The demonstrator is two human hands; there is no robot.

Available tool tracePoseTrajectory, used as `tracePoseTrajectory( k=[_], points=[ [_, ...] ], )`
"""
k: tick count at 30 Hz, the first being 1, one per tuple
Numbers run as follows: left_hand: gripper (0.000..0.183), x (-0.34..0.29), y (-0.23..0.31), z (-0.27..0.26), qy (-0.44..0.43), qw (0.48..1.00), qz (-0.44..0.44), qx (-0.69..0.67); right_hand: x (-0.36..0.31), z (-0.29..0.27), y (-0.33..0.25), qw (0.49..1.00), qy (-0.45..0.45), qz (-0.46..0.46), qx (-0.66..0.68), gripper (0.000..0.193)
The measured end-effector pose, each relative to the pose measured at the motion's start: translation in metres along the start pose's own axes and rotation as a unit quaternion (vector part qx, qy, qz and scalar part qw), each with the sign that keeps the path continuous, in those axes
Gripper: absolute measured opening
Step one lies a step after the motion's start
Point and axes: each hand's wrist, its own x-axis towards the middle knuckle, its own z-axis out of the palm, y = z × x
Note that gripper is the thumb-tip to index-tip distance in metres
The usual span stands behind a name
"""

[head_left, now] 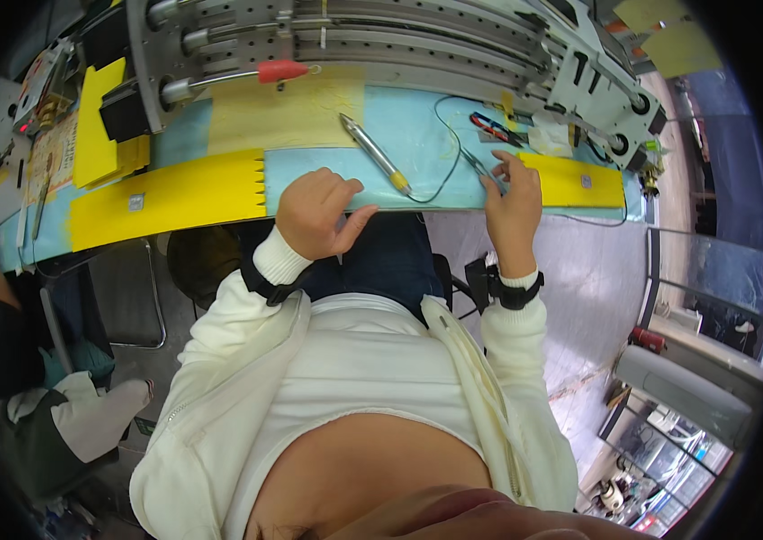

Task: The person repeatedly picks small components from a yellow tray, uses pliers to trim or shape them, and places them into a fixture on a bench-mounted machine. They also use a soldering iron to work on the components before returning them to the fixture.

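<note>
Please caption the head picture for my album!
Left hand empty, right hand pinching tweezers, a silver pen-shaped tool lying between.

Right hand (514,207) holding tweezers (472,160), left hand (316,214) near yellow strip (188,193), pen-shaped tool (374,153) between.

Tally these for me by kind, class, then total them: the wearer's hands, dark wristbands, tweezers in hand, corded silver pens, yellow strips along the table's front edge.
Wearer's hands: 2
Dark wristbands: 2
Tweezers: 1
Corded silver pen: 1
Yellow strips: 2
Total: 8
</note>
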Motion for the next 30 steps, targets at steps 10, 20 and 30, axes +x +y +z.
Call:
tracePoseTrajectory(
  k=[10, 20, 30],
  points=[
    [0.026, 0.004, 0.003, -0.012, 0.015, 1.0, 0.016, 0.007, -0.008, -0.003, -0.012, 0.987, 0.127, -0.078, 0.059, 0.01],
    [0.025, 0.0, 0.001, -0.016, 0.027, 0.999, 0.019, -0.002, -0.016, 0.027, -0.038, 0.966, 0.109, -0.078, 0.221, 0.017],
    [0.026, 0.002, 0.0, -0.019, 0.025, 0.999, 0.034, -0.007, -0.021, 0.061, -0.013, 0.894, 0.102, 0.046, 0.435, 0.019]
  ],
)
